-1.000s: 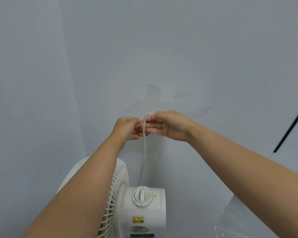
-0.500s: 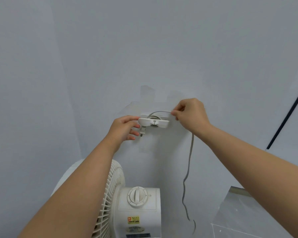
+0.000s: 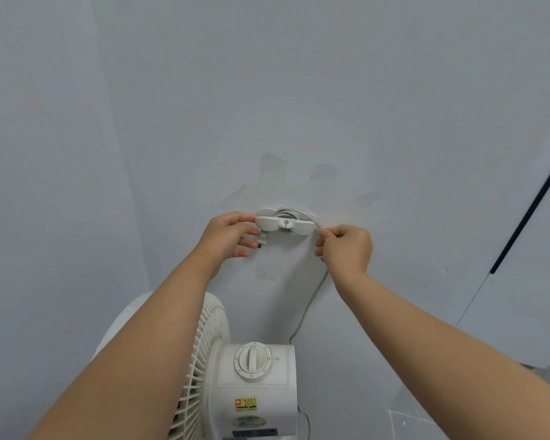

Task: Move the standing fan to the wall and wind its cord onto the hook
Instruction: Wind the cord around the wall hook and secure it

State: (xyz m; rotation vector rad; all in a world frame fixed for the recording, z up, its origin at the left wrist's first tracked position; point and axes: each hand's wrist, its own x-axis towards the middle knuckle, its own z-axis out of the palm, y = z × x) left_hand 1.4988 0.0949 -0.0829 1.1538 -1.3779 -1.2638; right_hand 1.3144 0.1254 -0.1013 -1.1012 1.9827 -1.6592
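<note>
The white standing fan (image 3: 258, 385) stands close to the wall, its motor housing and dial below my arms. A white winged cord hook (image 3: 285, 224) is fixed on the wall, with turns of the grey cord (image 3: 308, 306) wound behind it. My left hand (image 3: 227, 235) grips the hook's left wing, and the plug (image 3: 262, 240) pokes out under its fingers. My right hand (image 3: 345, 250) pinches the cord just right of the hook. From there the cord hangs down behind the fan.
The pale grey wall (image 3: 299, 90) fills the view, with a corner at the left. A dark vertical strip (image 3: 527, 217) runs down the wall at the right. A pale floor patch (image 3: 426, 423) shows at the bottom right.
My right hand has carried the cord over the hook and down to its right side, adding a turn. My left hand stayed on the hook's left wing.
</note>
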